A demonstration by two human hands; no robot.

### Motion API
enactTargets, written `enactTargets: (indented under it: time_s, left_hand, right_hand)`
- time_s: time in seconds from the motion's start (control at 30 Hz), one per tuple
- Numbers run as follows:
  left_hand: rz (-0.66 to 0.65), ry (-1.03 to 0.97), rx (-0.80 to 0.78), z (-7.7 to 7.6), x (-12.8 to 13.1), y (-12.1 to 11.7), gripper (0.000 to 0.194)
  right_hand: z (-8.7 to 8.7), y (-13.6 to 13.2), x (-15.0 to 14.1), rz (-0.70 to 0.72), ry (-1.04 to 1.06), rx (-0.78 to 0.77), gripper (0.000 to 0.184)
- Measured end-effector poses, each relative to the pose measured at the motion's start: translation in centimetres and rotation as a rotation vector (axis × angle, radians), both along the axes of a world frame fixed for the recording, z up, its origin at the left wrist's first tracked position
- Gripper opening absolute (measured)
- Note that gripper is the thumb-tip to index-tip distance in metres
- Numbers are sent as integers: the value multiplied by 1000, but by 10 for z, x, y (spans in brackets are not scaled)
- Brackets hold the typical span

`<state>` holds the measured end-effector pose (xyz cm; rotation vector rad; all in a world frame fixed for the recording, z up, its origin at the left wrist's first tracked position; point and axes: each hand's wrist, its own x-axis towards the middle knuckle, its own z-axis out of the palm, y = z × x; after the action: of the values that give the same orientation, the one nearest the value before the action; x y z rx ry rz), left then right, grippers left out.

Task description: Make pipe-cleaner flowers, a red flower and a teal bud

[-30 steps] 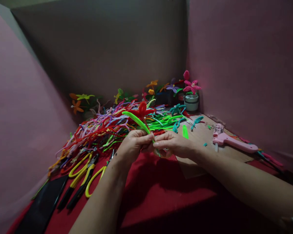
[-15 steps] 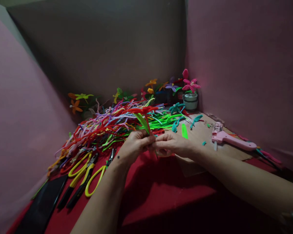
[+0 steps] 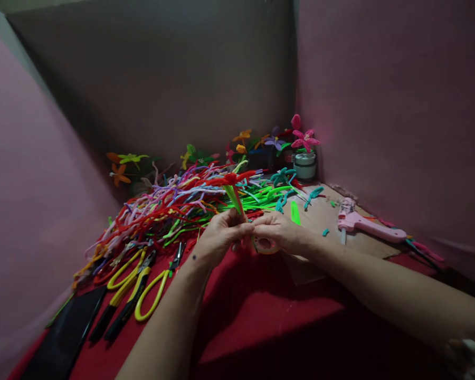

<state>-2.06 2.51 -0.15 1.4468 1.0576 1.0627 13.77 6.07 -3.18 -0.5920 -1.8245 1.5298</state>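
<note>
Both of my hands meet over the red cloth, their fingertips close together. My left hand (image 3: 228, 232) is closed around the stem of a red pipe-cleaner flower (image 3: 230, 179). A bright green pipe-cleaner leaf (image 3: 233, 198) lies along that stem, above the fingers. My right hand (image 3: 279, 229) is pinched beside the left fingertips. Under its fingers shows a yellowish roll of tape (image 3: 269, 249), partly covered by the hand. Just beyond the hands spreads a heap of multicoloured pipe cleaners (image 3: 174, 195).
Yellow-handled scissors (image 3: 152, 298) and pliers (image 3: 129, 301) lie left, near a black flat object (image 3: 63, 332). At right, a pink glue gun (image 3: 368, 224) and a loose green leaf (image 3: 295, 212) rest on cardboard (image 3: 320, 216). A potted pink flower (image 3: 305, 140) stands behind.
The view has shifted slightly. The red flower has turned a little in my left hand, and more of the tape roll shows below my right hand.
</note>
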Motion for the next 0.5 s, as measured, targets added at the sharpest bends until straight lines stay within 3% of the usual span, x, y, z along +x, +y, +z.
enactTargets:
  time_s: [0.1, 0.27, 0.43, 0.5]
  left_hand:
    - [69, 11, 17, -2, -1, 1, 22]
    - [0, -34, -62, -3, -9, 1, 15]
    - [-106, -86, -175, -1, -15, 0, 15]
    - [-143, -130, -184, -1, -14, -1, 14]
  right_hand:
    - [0, 0, -1, -8, -8, -30, 23]
    - [4, 2, 2, 108, -10, -153, 21]
    - [5, 2, 7, 258, -25, -98, 26]
    - [6, 1, 6, 248, -14, -126, 23]
